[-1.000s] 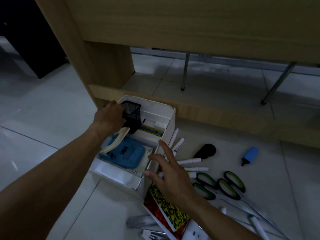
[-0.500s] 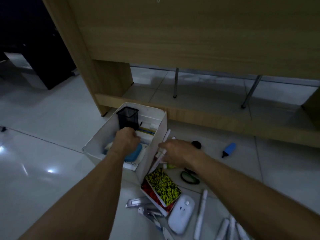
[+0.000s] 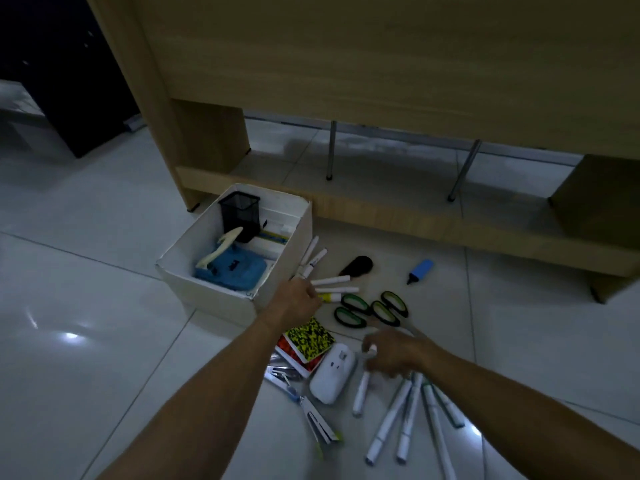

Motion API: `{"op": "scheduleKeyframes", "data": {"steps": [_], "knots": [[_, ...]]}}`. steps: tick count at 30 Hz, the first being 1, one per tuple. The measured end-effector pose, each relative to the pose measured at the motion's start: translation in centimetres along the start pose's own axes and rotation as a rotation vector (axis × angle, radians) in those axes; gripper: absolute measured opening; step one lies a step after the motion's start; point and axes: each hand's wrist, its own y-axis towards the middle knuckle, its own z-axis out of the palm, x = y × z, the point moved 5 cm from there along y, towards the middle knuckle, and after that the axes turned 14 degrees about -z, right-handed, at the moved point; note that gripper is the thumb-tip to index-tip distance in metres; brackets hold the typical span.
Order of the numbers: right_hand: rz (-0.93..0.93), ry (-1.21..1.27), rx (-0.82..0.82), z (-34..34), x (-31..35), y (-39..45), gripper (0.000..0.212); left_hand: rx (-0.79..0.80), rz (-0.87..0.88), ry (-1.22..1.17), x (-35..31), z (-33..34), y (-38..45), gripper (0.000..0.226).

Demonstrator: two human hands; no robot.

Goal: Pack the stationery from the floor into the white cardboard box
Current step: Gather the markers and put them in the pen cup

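Observation:
The white cardboard box (image 3: 211,296) stands on the floor and holds a black mesh pen cup (image 3: 239,213) and a blue hole punch (image 3: 230,271). My left hand (image 3: 298,297) is just right of the box, fingers curled on the near ends of several white markers (image 3: 332,281) that fan out on the tiles. My right hand (image 3: 391,351) is lower, closed around another white marker (image 3: 360,393) whose cap shows between its fingers. More white markers (image 3: 398,417) lie beneath that hand.
Green-handled scissors (image 3: 372,310), a blue highlighter (image 3: 420,270), a black oval object (image 3: 358,266), a yellow-black notebook (image 3: 310,337), a white mouse-like device (image 3: 334,375) and staplers (image 3: 311,410) lie on the tiles. A wooden desk (image 3: 381,64) rises behind the box.
My left hand has left the pen cup in the box and come to the markers beside it. My right hand has moved from those markers down to the lower marker pile.

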Motion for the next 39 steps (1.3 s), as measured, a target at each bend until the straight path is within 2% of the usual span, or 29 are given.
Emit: {"op": "scheduleKeyframes", "data": {"steps": [3, 6, 9, 10, 12, 13, 14, 16, 19, 21, 23, 27, 28, 29, 31, 34, 36, 39], "knots": [[0.003, -0.084, 0.051, 3.5, -1.1, -0.4, 0.051, 0.037, -0.017, 0.046, 1.2, 1.1, -0.5, 0.025], [-0.001, -0.026, -0.069, 5.1, -1.1, -0.4, 0.033, 0.031, -0.012, 0.030, 1.7, 1.5, -0.5, 0.024], [0.062, -0.029, -0.198, 5.6, -0.7, 0.3, 0.032, 0.061, -0.043, -0.060, 1.5, 1.8, -0.3, 0.022], [0.071, -0.005, -0.268, 5.4, -0.4, 0.4, 0.039, 0.075, -0.051, -0.072, 1.4, 2.0, -0.2, 0.022], [0.076, 0.117, -0.383, 4.3, 0.3, 0.5, 0.077, 0.098, -0.071, -0.081, 1.3, 2.5, -0.3, 0.022], [0.067, 0.176, -0.452, 3.3, 0.6, 0.9, 0.086, 0.114, -0.086, -0.105, 1.2, 2.7, -0.2, 0.021], [0.026, 0.260, -0.521, 2.0, 1.5, 0.6, 0.039, 0.143, -0.110, -0.157, 1.1, 3.0, -0.2, 0.022], [-0.017, 0.488, -0.622, -0.5, 2.8, 0.7, 0.014, 0.220, -0.181, -0.275, 0.7, 3.5, -0.6, 0.024], [-0.131, 0.831, -0.661, -3.5, 5.0, 0.7, 0.016, 0.365, -0.322, -0.472, 0.2, 4.1, -1.4, 0.032], [-0.206, 0.842, -0.579, -4.8, 6.5, 0.1, 0.011, 0.482, -0.356, -0.649, -0.2, 4.4, -1.6, 0.041], [-0.238, 0.794, -0.553, -5.6, 7.2, -0.5, 0.012, 0.546, -0.312, -0.740, -1.0, 4.3, -1.5, 0.035], [-0.110, 0.554, -0.834, -7.5, 4.4, -1.0, 0.012, 0.447, -0.268, -0.800, -1.6, 3.6, -0.8, 0.016], [-0.063, 0.451, -0.846, -7.7, 3.1, -1.4, 0.012, 0.423, -0.271, -0.790, -1.6, 3.6, -0.7, 0.014], [-0.024, 0.355, -0.785, -7.5, 1.6, -1.7, 0.013, 0.403, -0.275, -0.772, -1.5, 3.8, -0.7, 0.013], [0.057, 0.202, -0.550, -5.9, -1.9, -2.4, 0.022, 0.385, -0.271, -0.749, -1.5, 4.1, -0.9, 0.014], [0.245, 0.118, -0.287, -2.4, -7.4, -4.5, 0.027, 0.374, -0.268, -0.744, -1.6, 4.6, -1.2, 0.017], [0.309, 0.123, -0.255, -0.5, -9.9, -5.6, 0.035, 0.353, -0.281, -0.734, -1.3, 4.7, -0.9, 0.016], [0.300, 0.063, -0.253, 1.0, -11.8, -5.7, 0.042, 0.327, -0.300, -0.721, -1.0, 4.9, -0.3, 0.009]]}}
